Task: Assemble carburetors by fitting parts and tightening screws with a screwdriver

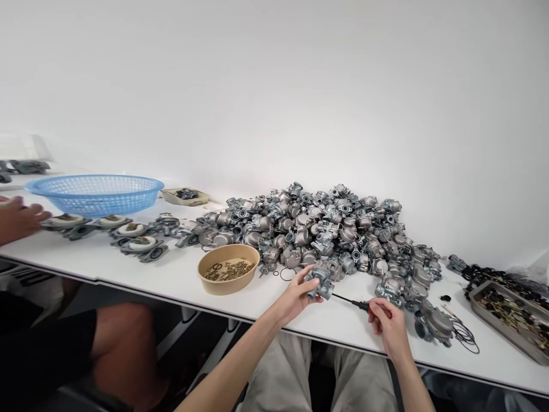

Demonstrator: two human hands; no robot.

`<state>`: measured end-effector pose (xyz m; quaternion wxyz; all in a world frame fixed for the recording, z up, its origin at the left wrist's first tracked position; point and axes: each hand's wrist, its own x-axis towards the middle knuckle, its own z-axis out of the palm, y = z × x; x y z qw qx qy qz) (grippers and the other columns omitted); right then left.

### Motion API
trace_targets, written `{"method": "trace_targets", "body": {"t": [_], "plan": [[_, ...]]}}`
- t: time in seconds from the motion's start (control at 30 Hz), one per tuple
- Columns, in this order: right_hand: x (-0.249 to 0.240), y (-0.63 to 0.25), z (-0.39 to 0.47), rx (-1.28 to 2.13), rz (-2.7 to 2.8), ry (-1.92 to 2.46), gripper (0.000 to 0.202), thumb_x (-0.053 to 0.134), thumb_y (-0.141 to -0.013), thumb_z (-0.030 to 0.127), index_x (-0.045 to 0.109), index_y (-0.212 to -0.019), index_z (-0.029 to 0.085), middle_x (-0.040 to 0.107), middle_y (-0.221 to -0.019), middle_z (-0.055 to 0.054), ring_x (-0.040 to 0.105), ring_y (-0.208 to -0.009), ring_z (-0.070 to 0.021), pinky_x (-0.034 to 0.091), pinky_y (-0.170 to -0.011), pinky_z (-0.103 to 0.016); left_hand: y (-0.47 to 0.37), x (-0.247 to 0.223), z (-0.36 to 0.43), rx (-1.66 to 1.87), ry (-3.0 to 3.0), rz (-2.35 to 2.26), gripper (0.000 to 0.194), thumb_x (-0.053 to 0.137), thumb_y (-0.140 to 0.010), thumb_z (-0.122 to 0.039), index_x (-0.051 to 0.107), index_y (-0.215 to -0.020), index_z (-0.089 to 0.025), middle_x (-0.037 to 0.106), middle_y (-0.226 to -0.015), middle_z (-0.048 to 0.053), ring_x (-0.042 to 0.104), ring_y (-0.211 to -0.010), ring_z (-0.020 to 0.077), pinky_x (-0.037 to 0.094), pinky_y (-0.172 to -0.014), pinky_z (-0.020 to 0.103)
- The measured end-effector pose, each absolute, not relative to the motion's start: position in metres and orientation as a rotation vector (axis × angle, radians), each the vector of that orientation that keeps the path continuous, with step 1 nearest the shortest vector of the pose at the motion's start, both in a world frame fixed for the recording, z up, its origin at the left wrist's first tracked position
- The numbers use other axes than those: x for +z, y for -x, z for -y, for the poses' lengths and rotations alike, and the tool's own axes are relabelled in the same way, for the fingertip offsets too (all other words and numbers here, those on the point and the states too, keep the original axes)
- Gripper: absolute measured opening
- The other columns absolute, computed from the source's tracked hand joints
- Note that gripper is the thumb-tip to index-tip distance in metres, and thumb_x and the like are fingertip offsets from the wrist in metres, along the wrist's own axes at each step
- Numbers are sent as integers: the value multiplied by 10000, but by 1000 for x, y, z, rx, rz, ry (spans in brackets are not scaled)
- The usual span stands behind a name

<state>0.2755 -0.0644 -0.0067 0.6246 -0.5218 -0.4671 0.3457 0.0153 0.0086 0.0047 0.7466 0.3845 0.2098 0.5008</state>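
Observation:
My left hand is closed around a grey metal carburetor, held just above the table's front edge. My right hand grips a screwdriver by its red and black handle. The screwdriver's shaft points left, its tip at the carburetor's right side; whether it sits in a screw is too small to tell. Behind both hands rises a large heap of carburetors. To the left of my left hand stands a tan oval bowl with small brass parts inside.
A blue mesh basket stands at the left, with several opened carburetors with white floats before it. A co-worker's hand reaches in there. On the right lie black rings and a grey tray of small parts. A small tray sits behind.

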Motion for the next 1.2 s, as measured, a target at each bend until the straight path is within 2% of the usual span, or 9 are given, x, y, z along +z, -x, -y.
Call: {"method": "trace_targets", "body": {"t": [0.1,0.27,0.43,0.6,0.77,0.87,0.97,1.1,1.2], "plan": [[-3,-274,64,804,1076,1208,479,861,-665,626,759,-728,162,597,-500,3,421,-381,-94,304,-371,-216,-28,2,-6,933,-753,-365,559,963,-692,-357,578,-1069,-209,737,-1033,80,743,-885,225,625,-799,381],[1,-273,62,773,1056,1236,496,867,-639,642,755,-733,168,602,-495,3,435,-384,-106,328,-370,-228,-30,-7,-1,897,-750,-371,536,959,-727,-302,607,-1119,-203,732,-1097,89,737,-931,225,615,-875,407],[1,-273,61,796,1051,1259,520,872,-615,656,754,-735,164,617,-509,-8,459,-393,-113,343,-381,-233,-34,-8,-5,909,-662,-446,397,932,-778,-336,593,-930,-196,740,-936,41,727,-795,178,606,-914,404],[3,-270,62,789,1049,1268,529,866,-611,671,753,-717,165,626,-500,-18,452,-396,-111,335,-379,-227,-36,-9,-9,891,-606,-505,375,873,-835,-428,588,-885,-189,729,-843,44,729,-745,182,611,-809,341],[3,-267,63,787,1055,1256,539,855,-621,692,754,-699,168,619,-497,-17,441,-392,-108,333,-368,-226,-31,-7,-6,879,-662,-504,328,852,-818,-331,584,-949,-194,705,-838,29,672,-616,152,556,-647,297],[2,-267,63,792,1051,1257,540,860,-616,690,753,-695,167,620,-495,-18,440,-392,-106,333,-367,-222,-29,-5,-1,937,-699,-506,575,840,-696,-164,543,-1182,-246,693,-869,-4,693,-654,170,552,-680,318],[0,-268,63,788,1040,1261,542,863,-613,691,757,-701,166,626,-497,-20,438,-391,-104,334,-365,-220,-28,-2,4,971,-795,-465,814,795,-602,-97,480,-1325,-299,670,-883,-27,681,-638,165,537,-664,316],[0,-268,64,774,1045,1259,539,861,-624,691,758,-701,167,628,-499,-20,456,-392,-108,356,-369,-224,-28,1,10,983,-949,-343,789,764,-568,-75,537,-1291,-297,653,-1025,7,651,-696,146,531,-643,296],[1,-267,65,770,1049,1256,546,862,-621,696,758,-700,165,625,-498,-19,458,-390,-106,357,-370,-223,-27,3,11,981,-980,-306,800,727,-561,-56,537,-1295,-309,637,-1033,5,646,-703,144,539,-649,298]]}}
